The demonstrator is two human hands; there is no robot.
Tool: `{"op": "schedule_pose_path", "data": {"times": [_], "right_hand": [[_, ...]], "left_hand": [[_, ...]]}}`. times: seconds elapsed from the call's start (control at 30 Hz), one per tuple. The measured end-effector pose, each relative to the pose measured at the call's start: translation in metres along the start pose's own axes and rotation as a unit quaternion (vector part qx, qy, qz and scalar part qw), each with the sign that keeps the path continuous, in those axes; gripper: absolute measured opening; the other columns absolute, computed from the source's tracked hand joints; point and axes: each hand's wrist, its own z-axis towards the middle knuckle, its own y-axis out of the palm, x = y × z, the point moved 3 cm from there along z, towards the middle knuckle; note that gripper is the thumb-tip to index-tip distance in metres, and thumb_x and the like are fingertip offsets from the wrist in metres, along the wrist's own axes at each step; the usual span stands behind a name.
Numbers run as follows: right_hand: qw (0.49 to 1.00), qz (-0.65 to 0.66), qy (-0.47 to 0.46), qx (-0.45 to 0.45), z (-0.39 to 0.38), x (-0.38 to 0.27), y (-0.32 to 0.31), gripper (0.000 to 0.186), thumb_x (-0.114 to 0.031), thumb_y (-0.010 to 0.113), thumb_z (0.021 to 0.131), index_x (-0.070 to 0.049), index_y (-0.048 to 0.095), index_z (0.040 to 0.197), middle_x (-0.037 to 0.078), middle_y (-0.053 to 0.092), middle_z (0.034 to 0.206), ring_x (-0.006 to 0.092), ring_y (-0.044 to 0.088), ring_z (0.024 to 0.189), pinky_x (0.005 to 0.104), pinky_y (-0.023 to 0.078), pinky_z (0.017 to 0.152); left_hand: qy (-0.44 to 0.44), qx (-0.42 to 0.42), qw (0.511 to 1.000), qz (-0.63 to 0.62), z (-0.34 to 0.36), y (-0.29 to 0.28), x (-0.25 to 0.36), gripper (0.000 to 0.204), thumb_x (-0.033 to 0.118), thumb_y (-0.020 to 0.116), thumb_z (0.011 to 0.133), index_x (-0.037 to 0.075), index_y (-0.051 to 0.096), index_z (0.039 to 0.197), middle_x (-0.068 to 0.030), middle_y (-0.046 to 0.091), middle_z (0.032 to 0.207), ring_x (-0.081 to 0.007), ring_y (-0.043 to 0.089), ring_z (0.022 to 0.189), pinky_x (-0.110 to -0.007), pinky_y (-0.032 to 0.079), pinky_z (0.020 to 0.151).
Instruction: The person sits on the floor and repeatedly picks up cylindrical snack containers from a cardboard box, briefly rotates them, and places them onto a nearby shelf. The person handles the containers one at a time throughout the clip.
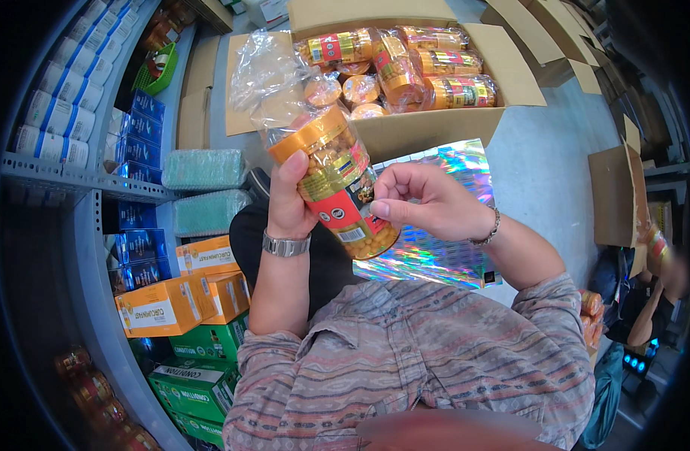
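My left hand [292, 192] is closed around an upright-tilted plastic jar [337, 173] of small round snacks, with an orange lid and red-and-gold label, partly in clear plastic wrap [262, 68]. My right hand [424, 203] has its thumb and index finger pinched against the jar's label; what is between them is too small to make out. Below both hands lies a shiny holographic sheet [454, 255] with rows of small pieces. An open cardboard carton [465, 124] beyond holds several similar wrapped jars [450, 90], some on their sides.
Shelving [89, 240] on the left bears white containers, blue, orange [157, 304] and green [191, 391] boxes, and bubble-wrapped bundles [209, 169]. At right stand open cartons [608, 195], stacked jars [589, 323] and another person's arm [646, 316] holding a jar.
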Motion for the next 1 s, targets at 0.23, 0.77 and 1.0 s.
{"op": "schedule_pose_path", "data": {"times": [0.23,0.77,1.0], "right_hand": [[0.998,-0.042,0.0,0.052,0.003,0.009,-0.001,0.016,-0.018,0.069,0.102,-0.005,0.062,0.099,-0.004,0.065,0.089,0.0019,0.06,0.078,0.0206,0.05,0.068],[0.997,-0.028,0.056,0.049,0.002,0.023,-0.026,0.028,-0.027,0.08,0.093,-0.006,0.062,0.089,-0.003,0.064,0.071,0.0049,0.061,0.061,0.0207,0.048,0.054],[0.96,0.231,0.155,-0.024,-0.029,0.062,0.0,0.101,-0.083,0.045,0.091,-0.006,0.033,0.155,0.015,0.053,0.146,0.0268,0.062,0.125,0.0398,0.058,0.09]], "left_hand": [[0.006,0.026,1.0,0.007,0.002,-0.008,-0.006,0.065,0.048,0.057,0.102,0.0,0.05,0.144,-0.0166,0.066,0.133,-0.0276,0.069,0.116,-0.045,0.058,0.098],[0.004,-0.029,0.999,0.028,-0.005,0.001,0.003,0.084,0.053,0.064,0.094,0.0,0.038,0.154,-0.0191,0.057,0.144,-0.0303,0.062,0.127,-0.047,0.053,0.105],[0.138,-0.085,0.986,0.023,-0.009,0.021,0.025,0.109,0.042,0.088,0.079,0.0,0.028,0.158,-0.0173,0.05,0.15,-0.0285,0.053,0.136,-0.045,0.049,0.11]]}}
